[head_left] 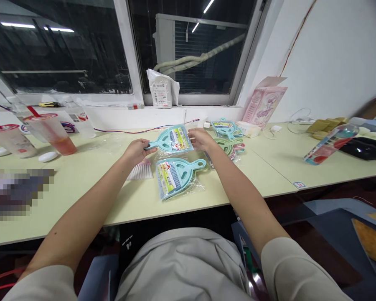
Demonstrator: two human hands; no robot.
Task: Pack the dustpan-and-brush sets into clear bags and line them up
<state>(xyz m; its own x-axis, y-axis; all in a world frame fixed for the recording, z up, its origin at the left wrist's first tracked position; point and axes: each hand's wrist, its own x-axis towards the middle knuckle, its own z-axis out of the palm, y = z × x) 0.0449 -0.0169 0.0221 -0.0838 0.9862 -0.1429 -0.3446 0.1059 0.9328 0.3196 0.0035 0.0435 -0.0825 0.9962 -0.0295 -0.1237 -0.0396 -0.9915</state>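
A light-blue toy dustpan set (168, 140) in clear wrap, with a printed label, is held up between my two hands just over the table. My left hand (137, 151) is closed round its handle end. At the opposite, wide end, my right hand (201, 139) has its fingers curled on the wrapped edge. Nearer me lies another wrapped light-blue dustpan (185, 177), its handle pointing right. A pink brush with white bristles (141, 170) lies below my left hand, partly hidden by it. Behind my right forearm are a green dustpan (227, 146) and a further wrapped blue dustpan (227, 128).
Drink cups (58, 136) and a clear bottle (81, 119) stand at the left. A pink box (265, 102) is by the wall. Farther right a bottle (329, 144) leans beside a black object (365, 148). A white packet (161, 90) sits on the windowsill.
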